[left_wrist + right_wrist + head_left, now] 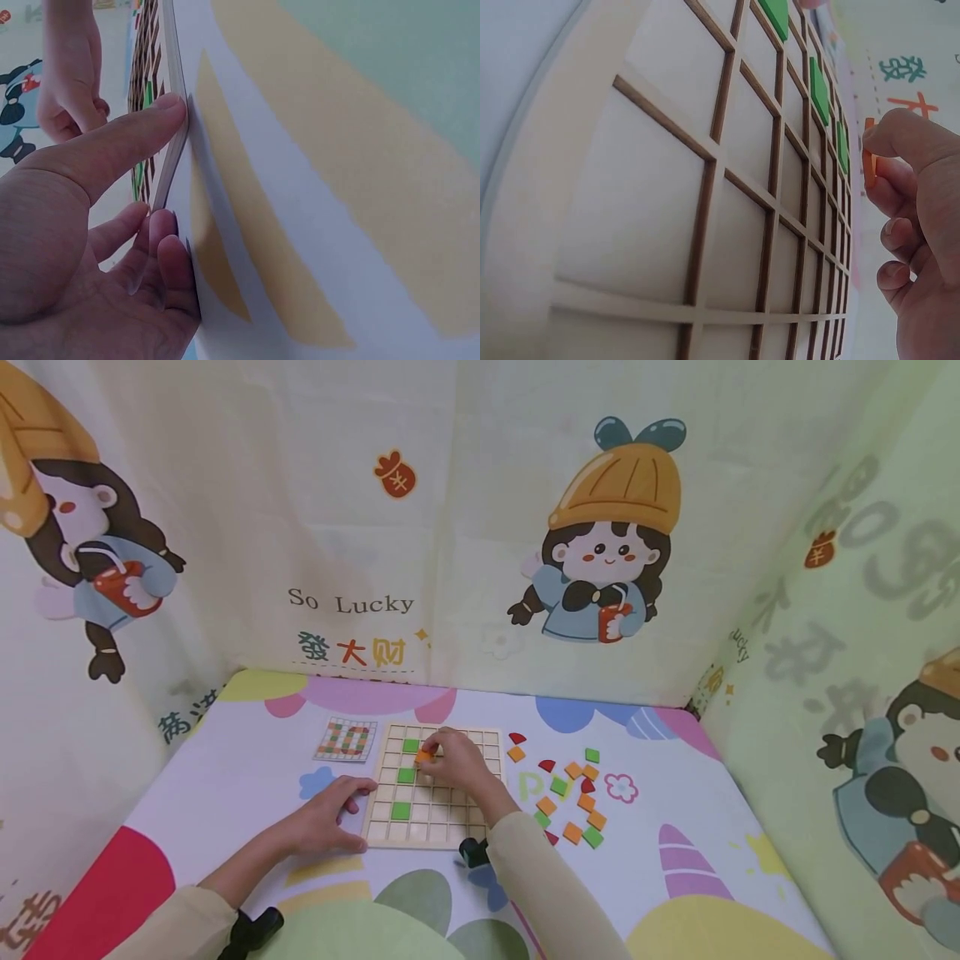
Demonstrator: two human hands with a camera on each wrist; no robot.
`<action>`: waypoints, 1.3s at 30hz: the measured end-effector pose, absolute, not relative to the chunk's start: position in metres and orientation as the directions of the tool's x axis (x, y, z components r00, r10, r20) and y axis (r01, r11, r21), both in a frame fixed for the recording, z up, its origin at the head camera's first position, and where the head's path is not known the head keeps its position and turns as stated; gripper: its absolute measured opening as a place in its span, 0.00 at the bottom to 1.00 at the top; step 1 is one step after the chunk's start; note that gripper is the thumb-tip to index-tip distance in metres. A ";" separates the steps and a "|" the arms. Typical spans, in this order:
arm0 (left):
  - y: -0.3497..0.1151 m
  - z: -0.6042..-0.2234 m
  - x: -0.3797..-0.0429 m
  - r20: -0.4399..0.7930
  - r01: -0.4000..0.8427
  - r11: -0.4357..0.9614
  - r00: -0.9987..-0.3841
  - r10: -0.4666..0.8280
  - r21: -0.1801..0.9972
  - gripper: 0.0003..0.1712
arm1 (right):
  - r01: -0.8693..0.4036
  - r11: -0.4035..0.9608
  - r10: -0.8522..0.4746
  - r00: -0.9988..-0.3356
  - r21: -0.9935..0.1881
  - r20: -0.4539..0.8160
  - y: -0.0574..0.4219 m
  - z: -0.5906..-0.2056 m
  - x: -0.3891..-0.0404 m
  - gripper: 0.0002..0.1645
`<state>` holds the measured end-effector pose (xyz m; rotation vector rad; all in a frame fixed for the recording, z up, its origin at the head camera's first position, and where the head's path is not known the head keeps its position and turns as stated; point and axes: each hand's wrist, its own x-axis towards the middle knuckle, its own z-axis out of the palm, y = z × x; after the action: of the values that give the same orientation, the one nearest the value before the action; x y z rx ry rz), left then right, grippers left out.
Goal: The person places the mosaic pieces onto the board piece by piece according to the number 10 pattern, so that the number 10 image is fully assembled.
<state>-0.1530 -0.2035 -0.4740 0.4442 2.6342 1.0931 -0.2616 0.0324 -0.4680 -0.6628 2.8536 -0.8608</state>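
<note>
My right hand (pixel 456 760) pinches an orange square tile (pixel 869 154) between thumb and fingertips, over the upper left part of a wooden grid board (pixel 450 842). Three green square tiles lie in the grid's cells, among them the lowest green tile (pixel 401 811). In the head view the orange tile overlaps the cells just right of the upper green ones. At the board's lower left corner rests my left hand (pixel 324 820), its thumb (pixel 154 112) laid straight against the edge and its other fingers loosely bent beside it.
A small pattern card (pixel 346 740) printed with a coloured grid lies left of the board. Loose orange and green squares and red quarter-round pieces, such as an orange tile (pixel 572 833), are scattered at the right. Printed curtains (pixel 480 568) enclose the table.
</note>
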 end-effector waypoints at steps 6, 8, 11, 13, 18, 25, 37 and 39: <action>-0.205 -0.476 -0.153 -0.115 0.185 0.665 -0.918 0.380 0.724 0.48 | -0.390 0.752 -0.451 -0.892 -0.532 0.017 0.025 -0.472 -0.265 0.13; -0.205 -0.476 -0.153 -0.119 0.180 0.666 -0.918 0.377 0.724 0.48 | -0.397 0.749 -0.459 -0.888 -0.530 0.017 0.024 -0.473 -0.266 0.13; -0.205 -0.475 -0.154 -0.128 0.168 0.669 -0.920 0.370 0.724 0.48 | -0.394 0.736 -0.463 -0.886 -0.550 0.014 0.022 -0.474 -0.266 0.13; -0.205 -0.475 -0.154 -0.130 0.165 0.668 -0.920 0.368 0.725 0.48 | -0.385 0.729 -0.464 -0.886 -0.566 0.004 0.021 -0.474 -0.267 0.13; -0.207 -0.475 -0.154 -0.089 0.215 0.654 -0.913 0.398 0.725 0.48 | -0.392 0.734 -0.465 -0.885 -0.554 0.010 0.017 -0.475 -0.268 0.13; -0.207 -0.476 -0.156 -0.066 0.244 0.640 -0.905 0.420 0.729 0.47 | -0.406 0.749 -0.472 -0.881 -0.524 0.009 0.015 -0.478 -0.272 0.13; -0.206 -0.475 -0.155 -0.069 0.235 0.640 -0.909 0.412 0.732 0.47 | -0.458 0.734 -0.511 -0.859 -0.502 0.036 0.012 -0.482 -0.273 0.10; -0.206 -0.475 -0.154 -0.074 0.228 0.641 -0.909 0.409 0.733 0.47 | -0.450 0.734 -0.505 -0.862 -0.509 0.034 0.012 -0.481 -0.272 0.09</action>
<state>-0.1543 -0.2062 -0.4752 0.5194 2.6282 1.1265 -0.2722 0.0120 -0.4809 -0.7811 2.8253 -0.7865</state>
